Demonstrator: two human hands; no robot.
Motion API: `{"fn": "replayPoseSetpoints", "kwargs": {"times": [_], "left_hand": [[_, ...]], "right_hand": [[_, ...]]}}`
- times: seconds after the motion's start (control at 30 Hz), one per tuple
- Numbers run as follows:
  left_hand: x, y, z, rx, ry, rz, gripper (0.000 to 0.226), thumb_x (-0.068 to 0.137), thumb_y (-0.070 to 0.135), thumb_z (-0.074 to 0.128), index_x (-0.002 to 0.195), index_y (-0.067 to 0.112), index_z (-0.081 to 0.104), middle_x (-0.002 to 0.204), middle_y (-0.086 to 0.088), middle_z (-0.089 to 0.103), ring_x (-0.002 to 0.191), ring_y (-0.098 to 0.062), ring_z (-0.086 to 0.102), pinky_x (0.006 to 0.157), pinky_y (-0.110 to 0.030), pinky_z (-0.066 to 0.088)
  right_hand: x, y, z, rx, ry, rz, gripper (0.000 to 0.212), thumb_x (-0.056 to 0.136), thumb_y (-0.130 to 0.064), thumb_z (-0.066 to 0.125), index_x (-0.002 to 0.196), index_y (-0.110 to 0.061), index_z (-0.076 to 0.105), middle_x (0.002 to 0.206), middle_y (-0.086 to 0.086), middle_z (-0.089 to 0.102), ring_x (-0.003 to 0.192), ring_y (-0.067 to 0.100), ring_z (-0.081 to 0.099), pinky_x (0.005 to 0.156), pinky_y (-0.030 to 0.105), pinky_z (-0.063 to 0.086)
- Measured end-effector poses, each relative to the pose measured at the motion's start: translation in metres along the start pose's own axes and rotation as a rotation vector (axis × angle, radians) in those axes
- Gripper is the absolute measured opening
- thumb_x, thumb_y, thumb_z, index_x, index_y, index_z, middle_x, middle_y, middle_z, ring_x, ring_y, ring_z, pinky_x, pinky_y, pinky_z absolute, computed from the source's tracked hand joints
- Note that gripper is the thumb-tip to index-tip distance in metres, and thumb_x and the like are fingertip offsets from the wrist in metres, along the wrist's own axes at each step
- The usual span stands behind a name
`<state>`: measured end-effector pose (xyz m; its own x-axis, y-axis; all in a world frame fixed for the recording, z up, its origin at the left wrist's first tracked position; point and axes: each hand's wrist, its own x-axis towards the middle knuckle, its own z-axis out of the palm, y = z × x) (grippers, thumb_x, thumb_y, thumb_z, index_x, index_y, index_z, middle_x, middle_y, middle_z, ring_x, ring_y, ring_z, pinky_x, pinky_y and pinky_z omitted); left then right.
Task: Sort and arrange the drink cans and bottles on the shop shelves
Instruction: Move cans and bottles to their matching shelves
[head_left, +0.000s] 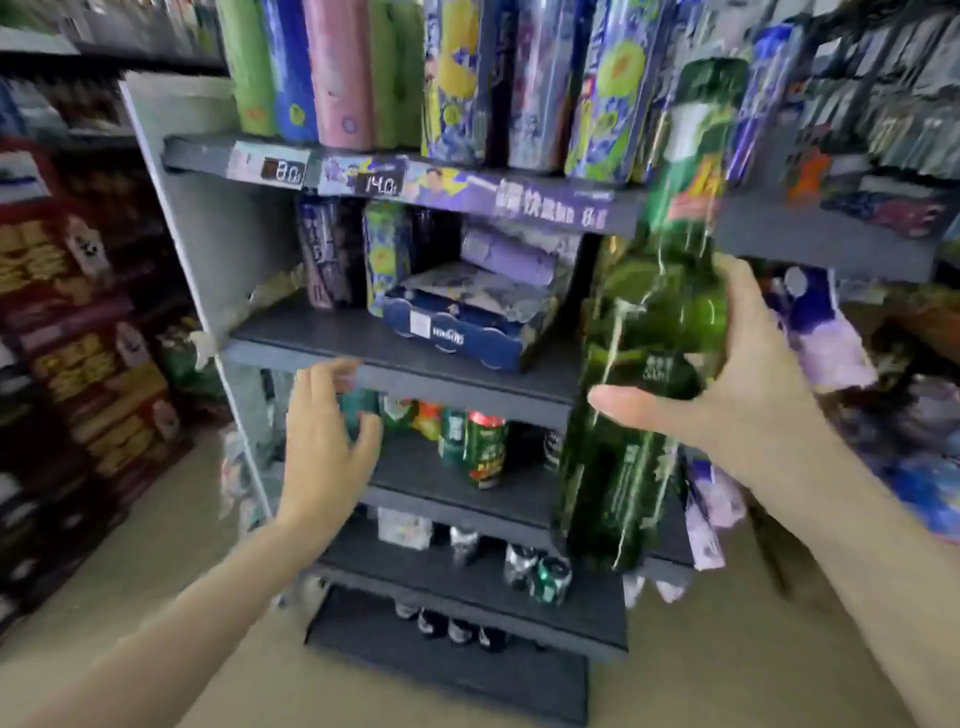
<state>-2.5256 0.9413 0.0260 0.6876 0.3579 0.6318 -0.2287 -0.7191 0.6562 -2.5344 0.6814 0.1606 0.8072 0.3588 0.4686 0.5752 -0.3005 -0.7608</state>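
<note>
- Bottles (649, 322), two tall green ones, are held side by side in the right hand (753, 384), in front of the shelves (415, 364).
- Thumb sits at about 9 o'clock on the near bottle, low on its body. The other fingers (737, 291) wrap round at about 3 o'clock. So the glass sits right between thumb and fingers.
- Both bottles tip a little, tops toward 1 o'clock, near the top row of cans (337, 78).
- Left hand (327, 447) is spread wide and holds nothing. It hovers at 9 o'clock from the bottles, by the edge of the middle shelf, just in front of the small cans (483, 447).
- To do this step well, I think the free hand should help hold one bottle, because two in one hand could slip.
- Pick a bare spot first. The middle shelf has room at 9 o'clock from the blue box (457, 332).
- Set each bottle down bottom first and straight up, slowly, so it does not knock the cans.
</note>
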Motion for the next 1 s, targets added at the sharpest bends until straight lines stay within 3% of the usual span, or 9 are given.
{"fn": "replayPoseSetpoints", "kwargs": {"times": [0.07,0.2,0.33,0.47,0.57,0.63,0.7,0.83,1.0], "left_hand": [[-0.039,-0.044,-0.003,0.035,-0.069,-0.097,0.035,0.083,-0.006,0.054,0.116,0.001,0.046,0.105,-0.006,0.042,0.097,-0.015,0.041,0.081,-0.025,0.034],[-0.119,-0.14,0.021,0.103,-0.178,-0.246,0.03,0.077,-0.009,0.056,0.106,-0.007,0.049,0.101,-0.019,0.046,0.088,-0.01,0.034,0.076,-0.023,0.028],[-0.206,-0.249,0.061,0.168,-0.243,-0.463,0.032,0.076,0.006,0.048,0.107,-0.002,0.049,0.101,-0.016,0.048,0.093,-0.035,0.05,0.075,-0.038,0.039],[-0.293,-0.357,0.1,0.208,-0.326,-0.59,0.037,0.077,-0.003,0.052,0.113,0.003,0.047,0.101,-0.006,0.049,0.094,-0.032,0.055,0.08,-0.038,0.041],[-0.351,-0.432,0.122,0.295,-0.38,-0.658,0.034,0.079,0.001,0.05,0.113,0.004,0.048,0.103,-0.006,0.054,0.099,-0.028,0.048,0.082,-0.026,0.03],[-0.38,-0.476,0.131,0.299,-0.402,-0.72,0.033,0.08,-0.002,0.051,0.111,0.006,0.049,0.104,-0.005,0.055,0.096,-0.026,0.051,0.079,-0.024,0.032],[-0.404,-0.508,0.138,0.301,-0.401,-0.77,0.032,0.08,-0.001,0.05,0.11,0.009,0.05,0.104,-0.003,0.056,0.088,-0.024,0.055,0.077,-0.029,0.04],[-0.442,-0.542,0.154,0.285,-0.364,-0.843,0.032,0.081,0.0,0.049,0.11,0.012,0.05,0.102,-0.001,0.056,0.084,-0.025,0.056,0.077,-0.03,0.042],[-0.468,-0.536,0.172,0.283,-0.422,-0.855,0.031,0.081,0.0,0.049,0.109,0.012,0.05,0.1,-0.002,0.057,0.086,-0.027,0.056,0.08,-0.036,0.045]], "right_hand": [[-0.03,0.036,0.045,-0.036,-0.064,0.153,0.076,0.055,-0.021,0.084,0.1,-0.049,0.03,0.079,-0.062,0.039,0.072,-0.034,0.045,0.06,-0.008,0.033],[-0.088,0.143,0.141,-0.03,-0.12,0.394,0.088,0.051,-0.028,0.088,0.118,-0.047,0.034,0.105,-0.032,0.058,0.097,-0.016,0.054,0.078,0.006,0.041],[-0.149,0.26,0.246,-0.025,-0.131,0.522,0.082,0.053,-0.011,0.089,0.103,-0.048,0.036,0.098,-0.03,0.052,0.087,-0.027,0.049,0.072,-0.006,0.034],[-0.204,0.387,0.354,-0.026,-0.166,0.544,0.081,0.052,-0.011,0.09,0.1,-0.049,0.036,0.097,-0.033,0.05,0.086,-0.031,0.046,0.076,-0.005,0.032],[-0.235,0.476,0.431,0.005,-0.202,0.511,0.084,0.054,-0.014,0.09,0.108,-0.049,0.037,0.103,-0.03,0.054,0.097,-0.018,0.052,0.086,0.007,0.038],[-0.242,0.524,0.48,0.014,-0.208,0.468,0.084,0.056,-0.014,0.089,0.119,-0.039,0.04,0.109,-0.026,0.054,0.102,-0.008,0.053,0.094,0.013,0.04],[-0.243,0.562,0.523,0.025,-0.194,0.429,0.085,0.056,-0.015,0.089,0.126,-0.024,0.041,0.112,-0.021,0.054,0.107,-0.003,0.051,0.097,0.014,0.038],[-0.245,0.608,0.576,0.024,-0.158,0.393,0.084,0.058,-0.019,0.088,0.127,-0.022,0.04,0.113,-0.016,0.051,0.105,-0.004,0.047,0.089,0.003,0.032],[-0.27,0.624,0.564,0.013,-0.06,0.443,0.087,0.058,-0.019,0.088,0.13,-0.024,0.038,0.118,-0.013,0.053,0.108,-0.001,0.049,0.091,0.001,0.033]]}}
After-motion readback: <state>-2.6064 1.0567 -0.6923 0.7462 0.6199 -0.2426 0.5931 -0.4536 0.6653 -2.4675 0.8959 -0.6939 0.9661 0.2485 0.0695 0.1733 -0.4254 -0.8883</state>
